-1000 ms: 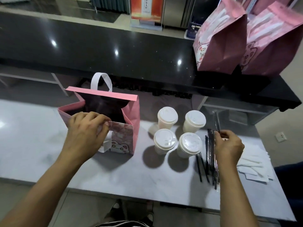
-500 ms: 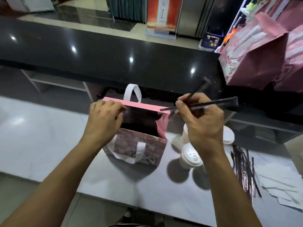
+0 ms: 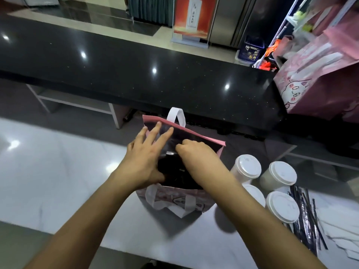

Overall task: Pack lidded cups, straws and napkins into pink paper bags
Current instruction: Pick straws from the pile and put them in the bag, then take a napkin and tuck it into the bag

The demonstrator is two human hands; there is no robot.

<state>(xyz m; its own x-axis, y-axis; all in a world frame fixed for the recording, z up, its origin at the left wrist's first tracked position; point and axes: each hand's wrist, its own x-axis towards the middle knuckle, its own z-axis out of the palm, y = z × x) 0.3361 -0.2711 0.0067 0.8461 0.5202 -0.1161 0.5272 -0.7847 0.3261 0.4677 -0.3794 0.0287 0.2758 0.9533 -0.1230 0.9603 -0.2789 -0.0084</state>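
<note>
Both hands reach into the open pink paper bag [image 3: 194, 199] standing mid-tabletop [image 3: 58, 181]: the left hand [image 3: 143, 158] spreads straight fingers against its far wall, the right hand [image 3: 196, 154] curls knuckles-down inside, its grip hidden. Four white, round-lidded cups [image 3: 247, 167] and glossy black straws [image 3: 305, 220] lie toward the right edge.

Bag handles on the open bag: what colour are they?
White, against the pink bag; the far handle shows best in the head view.
</note>
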